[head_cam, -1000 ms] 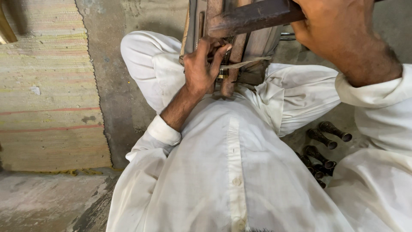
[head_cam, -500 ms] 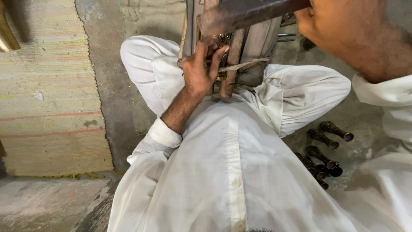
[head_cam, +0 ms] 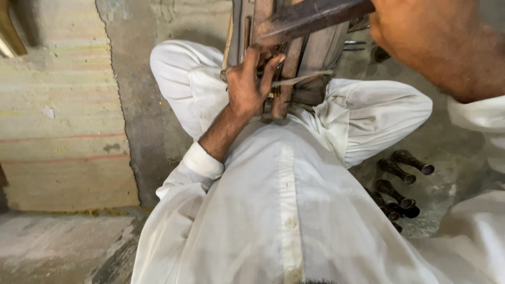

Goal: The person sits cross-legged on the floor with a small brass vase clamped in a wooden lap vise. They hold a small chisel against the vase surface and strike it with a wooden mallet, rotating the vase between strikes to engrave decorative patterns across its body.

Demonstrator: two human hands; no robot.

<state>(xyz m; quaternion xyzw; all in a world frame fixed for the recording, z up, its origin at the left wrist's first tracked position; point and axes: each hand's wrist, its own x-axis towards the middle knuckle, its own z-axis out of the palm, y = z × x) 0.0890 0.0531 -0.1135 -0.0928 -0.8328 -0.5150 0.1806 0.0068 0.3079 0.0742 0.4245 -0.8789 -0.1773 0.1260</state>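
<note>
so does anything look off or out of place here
Nothing is clearly damaged or spilled. The dark metal pegs lie loose and scattered on the floor at the right, pointing different ways rather than lined up.

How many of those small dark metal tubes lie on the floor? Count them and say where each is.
At least 5 dark metal tubes on the concrete floor by the right knee: two upper ones side by side, three lower ones bunched against the white garment, which may hide more.

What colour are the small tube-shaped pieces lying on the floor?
Dark metal tubes, brownish-black with paler rims, seen in the head view.
</note>
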